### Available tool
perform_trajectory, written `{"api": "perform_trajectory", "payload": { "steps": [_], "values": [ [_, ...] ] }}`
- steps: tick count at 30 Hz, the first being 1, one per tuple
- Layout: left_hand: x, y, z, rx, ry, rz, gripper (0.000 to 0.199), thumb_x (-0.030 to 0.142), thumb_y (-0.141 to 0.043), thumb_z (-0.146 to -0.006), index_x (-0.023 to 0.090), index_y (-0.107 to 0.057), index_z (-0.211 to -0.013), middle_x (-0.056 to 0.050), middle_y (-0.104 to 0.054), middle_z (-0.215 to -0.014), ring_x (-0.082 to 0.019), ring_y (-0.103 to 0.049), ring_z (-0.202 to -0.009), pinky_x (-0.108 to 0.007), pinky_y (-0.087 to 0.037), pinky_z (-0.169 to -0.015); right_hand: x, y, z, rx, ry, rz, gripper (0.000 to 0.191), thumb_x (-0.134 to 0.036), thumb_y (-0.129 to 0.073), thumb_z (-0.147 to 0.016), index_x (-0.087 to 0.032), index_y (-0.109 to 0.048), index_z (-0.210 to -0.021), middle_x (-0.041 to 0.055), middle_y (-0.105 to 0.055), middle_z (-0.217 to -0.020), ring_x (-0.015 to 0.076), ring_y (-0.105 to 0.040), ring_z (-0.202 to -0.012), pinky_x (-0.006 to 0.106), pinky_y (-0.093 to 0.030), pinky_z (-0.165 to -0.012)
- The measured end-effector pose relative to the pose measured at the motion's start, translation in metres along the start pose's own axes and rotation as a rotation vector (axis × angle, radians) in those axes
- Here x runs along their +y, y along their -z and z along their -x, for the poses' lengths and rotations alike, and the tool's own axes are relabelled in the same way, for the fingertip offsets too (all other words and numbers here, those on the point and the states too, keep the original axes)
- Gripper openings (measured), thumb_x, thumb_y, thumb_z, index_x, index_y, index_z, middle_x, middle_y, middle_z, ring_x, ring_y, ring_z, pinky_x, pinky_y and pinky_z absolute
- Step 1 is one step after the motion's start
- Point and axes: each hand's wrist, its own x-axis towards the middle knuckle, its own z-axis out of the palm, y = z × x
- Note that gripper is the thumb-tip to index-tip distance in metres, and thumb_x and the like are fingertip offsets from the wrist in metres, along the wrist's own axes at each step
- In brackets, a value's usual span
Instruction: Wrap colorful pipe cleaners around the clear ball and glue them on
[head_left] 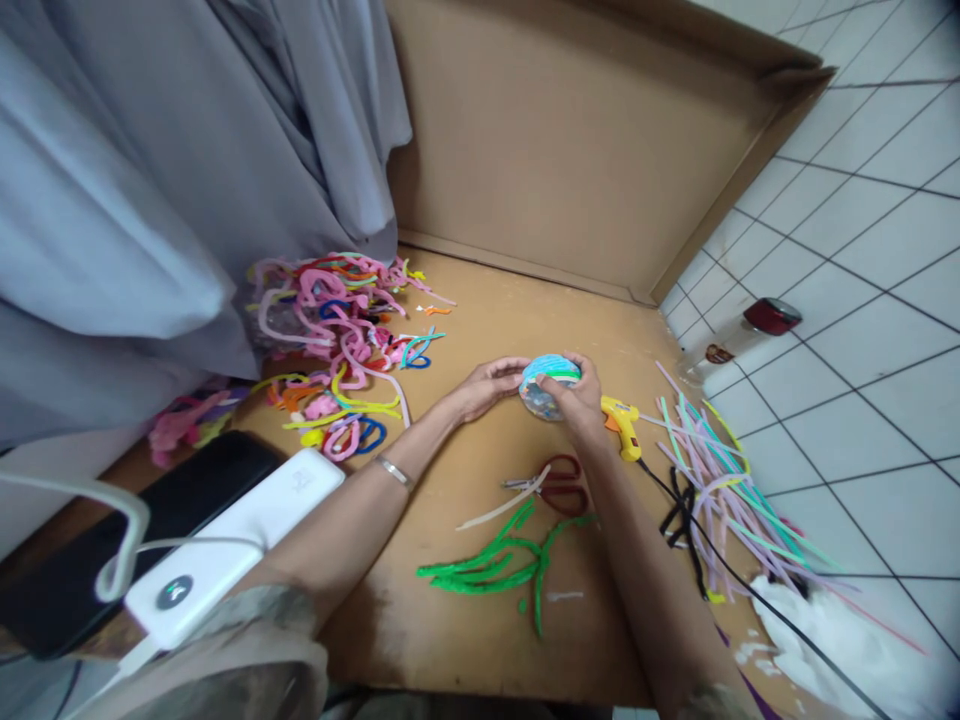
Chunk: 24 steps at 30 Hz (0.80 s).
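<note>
One disc mid-frame: right hand gripping it, left hand half-open at its rim; cardboard borders the desk above; lidded jar right.

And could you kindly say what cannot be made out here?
Far side of the round blue-topped disc: head view, turned from the camera.
Nozzle of the yellow plastic glue gun: head view, behind the right hand.
Markings on the white rectangular power bank: head view, too blurred.
End of the thin black cable: head view, cut by the bottom edge.
</note>
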Motion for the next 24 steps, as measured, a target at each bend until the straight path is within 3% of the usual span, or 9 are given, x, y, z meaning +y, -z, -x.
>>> {"api": "perform_trajectory", "payload": {
  "steps": [7, 13, 18, 21, 24],
  "values": [
    [-0.008, -0.004, -0.006, 0.095, -0.068, -0.103, 0.055, 0.038, -0.093, -0.053, 0.014, -0.07, -0.097, -0.005, -0.071, -0.094, -0.015, -0.062, -0.083, -0.032, -0.048, -0.085, 0.001, -0.003, 0.002, 0.012, 0.012, -0.015, 0.063, -0.045, -0.077, -0.053, -0.021, -0.06, -0.109, 0.0093, -0.061, -0.118, 0.0277, -0.06, -0.107, 0.045, -0.048, -0.098],
    [-0.009, -0.003, -0.004, 0.092, -0.067, -0.11, 0.055, 0.038, -0.093, -0.054, 0.016, -0.07, -0.099, -0.005, -0.07, -0.099, -0.016, -0.062, -0.087, -0.033, -0.047, -0.088, 0.001, -0.003, 0.004, 0.012, 0.051, 0.022, 0.063, -0.045, -0.077, -0.054, -0.022, -0.061, -0.111, 0.0105, -0.061, -0.12, 0.0301, -0.058, -0.113, 0.048, -0.045, -0.103],
    [-0.007, -0.002, -0.004, 0.089, -0.055, -0.077, 0.054, 0.038, -0.093, -0.055, 0.016, -0.07, -0.099, -0.006, -0.07, -0.101, -0.017, -0.061, -0.091, -0.034, -0.046, -0.091, -0.01, 0.009, 0.001, -0.135, -0.029, -0.078, 0.068, -0.057, -0.079, -0.055, -0.021, -0.062, -0.111, 0.0116, -0.063, -0.121, 0.029, -0.061, -0.111, 0.046, -0.05, -0.097],
    [-0.008, 0.001, -0.005, 0.101, -0.047, -0.033, 0.055, 0.038, -0.094, -0.054, 0.017, -0.071, -0.099, -0.006, -0.069, -0.102, -0.017, -0.061, -0.094, -0.034, -0.046, -0.091, -0.017, 0.019, -0.004, -0.215, -0.051, -0.194, 0.054, -0.067, -0.066, -0.069, -0.022, -0.067, -0.099, 0.0086, -0.07, -0.111, 0.0273, -0.064, -0.108, 0.045, -0.051, -0.096],
    [-0.009, 0.005, -0.005, 0.111, -0.033, -0.014, 0.054, 0.037, -0.094, -0.054, 0.016, -0.072, -0.099, -0.006, -0.07, -0.103, -0.017, -0.062, -0.095, -0.034, -0.046, -0.092, -0.018, 0.026, -0.009, -0.224, -0.079, -0.242, 0.055, -0.073, -0.059, -0.073, -0.022, -0.071, -0.09, 0.0089, -0.073, -0.109, 0.0285, -0.063, -0.113, 0.048, -0.048, -0.102]
  ]
}}
